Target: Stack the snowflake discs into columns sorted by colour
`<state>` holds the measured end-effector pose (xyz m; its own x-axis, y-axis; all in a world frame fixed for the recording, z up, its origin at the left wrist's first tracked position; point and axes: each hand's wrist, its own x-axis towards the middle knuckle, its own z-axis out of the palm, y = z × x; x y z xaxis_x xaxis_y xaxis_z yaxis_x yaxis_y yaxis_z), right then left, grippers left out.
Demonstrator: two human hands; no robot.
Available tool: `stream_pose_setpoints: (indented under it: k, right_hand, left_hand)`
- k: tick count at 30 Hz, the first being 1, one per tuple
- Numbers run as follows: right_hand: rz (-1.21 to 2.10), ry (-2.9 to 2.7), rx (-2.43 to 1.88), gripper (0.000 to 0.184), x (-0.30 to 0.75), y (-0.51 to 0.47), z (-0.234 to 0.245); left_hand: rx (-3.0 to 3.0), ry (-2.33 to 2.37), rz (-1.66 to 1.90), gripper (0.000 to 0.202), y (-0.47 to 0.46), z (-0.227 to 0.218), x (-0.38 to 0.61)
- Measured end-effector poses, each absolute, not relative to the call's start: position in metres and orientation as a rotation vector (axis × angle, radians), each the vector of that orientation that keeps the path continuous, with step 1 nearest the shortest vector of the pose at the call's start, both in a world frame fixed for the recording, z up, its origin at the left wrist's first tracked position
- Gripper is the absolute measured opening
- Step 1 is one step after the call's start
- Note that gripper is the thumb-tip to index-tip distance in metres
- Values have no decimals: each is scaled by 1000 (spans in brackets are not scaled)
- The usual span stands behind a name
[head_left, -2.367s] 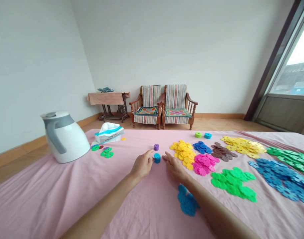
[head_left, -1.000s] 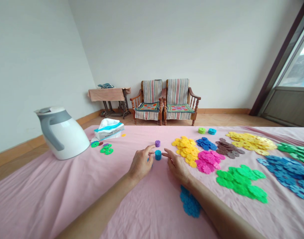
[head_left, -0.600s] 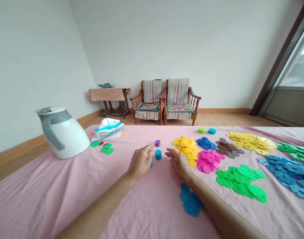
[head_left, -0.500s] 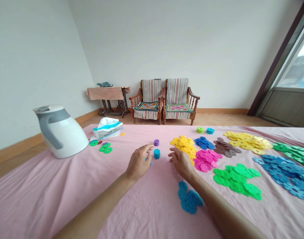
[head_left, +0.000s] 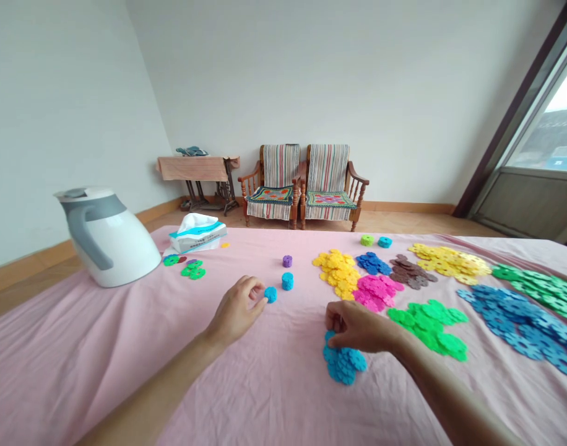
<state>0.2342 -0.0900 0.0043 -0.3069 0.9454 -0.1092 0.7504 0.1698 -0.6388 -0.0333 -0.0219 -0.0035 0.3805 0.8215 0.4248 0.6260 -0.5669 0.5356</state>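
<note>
My left hand (head_left: pixel 237 306) rests on the pink cloth (head_left: pixel 125 359) with its fingers curled, the fingertips touching a flat teal flower piece (head_left: pixel 270 294). Just beyond stands a short teal stack (head_left: pixel 288 281), and farther back a small purple stack (head_left: pixel 287 261). My right hand (head_left: pixel 358 328) is at the near pile of teal flower pieces (head_left: pixel 341 364), fingers pinched on the pile's top edge.
A white kettle (head_left: pixel 108 238) and a tissue pack (head_left: pixel 197 233) stand at the left. Yellow (head_left: pixel 337 272), pink (head_left: pixel 376 292), green (head_left: pixel 427 322), brown (head_left: pixel 408 271) and blue (head_left: pixel 515 313) piles cover the right half. Two wooden chairs (head_left: pixel 304 186) stand behind.
Both hands have left the teal stack. The right hand pulled back to the near teal pile. The left hand drew back a little, and a single teal piece now shows at its fingertips.
</note>
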Motion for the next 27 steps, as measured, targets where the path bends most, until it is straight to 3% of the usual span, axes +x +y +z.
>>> stream_pose_setpoints:
  k: [8,14,17,22,27]
  right_hand:
    - [1065,-2048,-1581,14,236,-86,3]
    - [1011,-1735,-1541,2,211,-67,-6]
    - [1031,-1565,-1527,6,184,-56,-9]
    - [748,-1443,-1590,11,145,-41,-12]
    - [1014,-1124,-1572,10,127,-32,-9]
  left_hand:
    - [2281,1222,945,38,-4,-25,-40]
    - [2283,1163,974,38,1,-28,-36]
    - [2289,1149,982,38,3,-29,-34]
    - [2291,1149,978,33,6,-30,-34]
    - [2291,1151,969,28,7,-32,-34]
